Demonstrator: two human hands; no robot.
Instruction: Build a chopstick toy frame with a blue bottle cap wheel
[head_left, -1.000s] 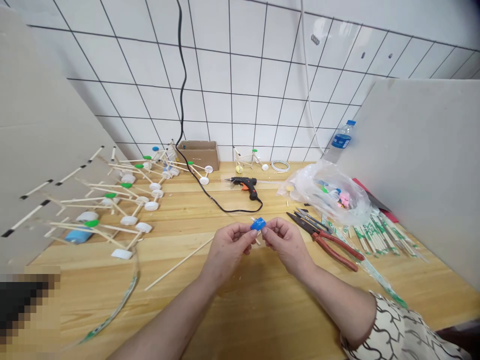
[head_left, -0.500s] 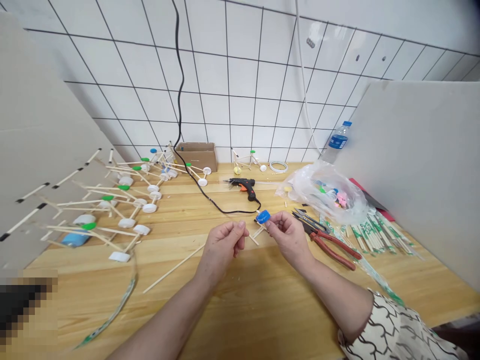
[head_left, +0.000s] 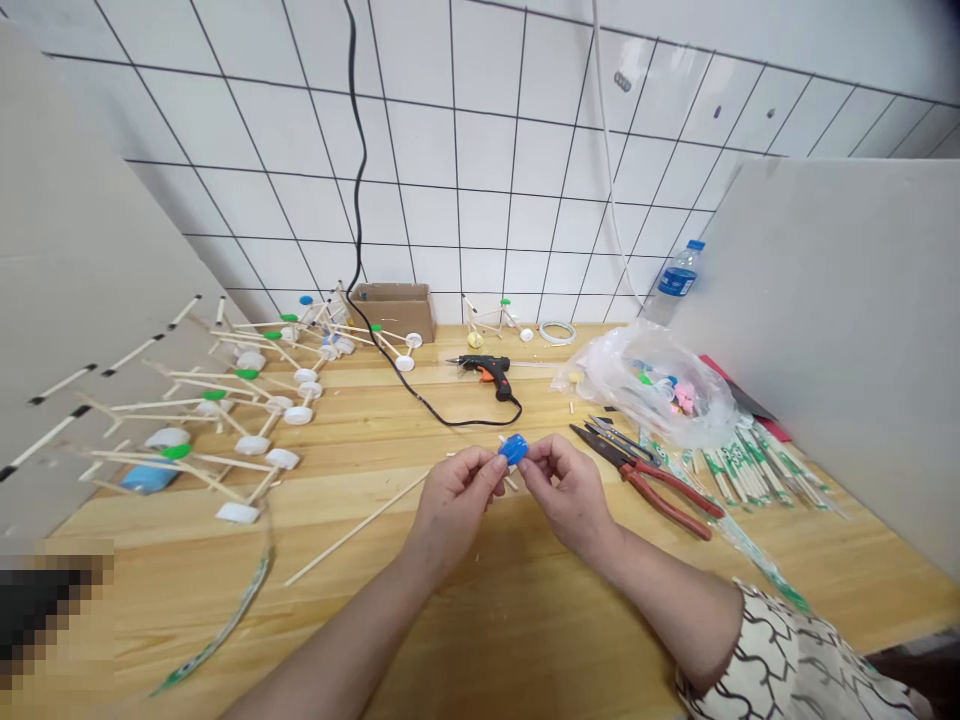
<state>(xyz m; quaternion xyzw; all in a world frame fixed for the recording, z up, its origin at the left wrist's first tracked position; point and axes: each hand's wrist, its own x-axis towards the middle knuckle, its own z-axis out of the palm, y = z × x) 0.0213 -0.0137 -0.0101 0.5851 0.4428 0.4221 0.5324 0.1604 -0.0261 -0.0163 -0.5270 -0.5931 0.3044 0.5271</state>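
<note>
A blue bottle cap (head_left: 514, 449) is pinched between both hands above the middle of the wooden table. My left hand (head_left: 455, 500) grips its left side with thumb and fingers closed. At the right side, my right hand (head_left: 568, 492) has thumb and forefinger pressed on it. A small pale bit, perhaps a stick end, shows at the cap's upper left edge. Below and to the left lies a long thin wooden stick (head_left: 352, 533). Shorter stick pieces are partly hidden behind my hands.
A black glue gun (head_left: 486, 370) with its cord lies behind my hands. Red-handled pliers (head_left: 667, 490), wrapped chopsticks (head_left: 750, 465) and a plastic bag (head_left: 649, 385) are on the right. Several stick frames with white caps (head_left: 253, 446) stand left, near a cardboard box (head_left: 397, 310).
My right hand has brought the blue cap slightly left and down. My left hand has closed in and now grips it too.
</note>
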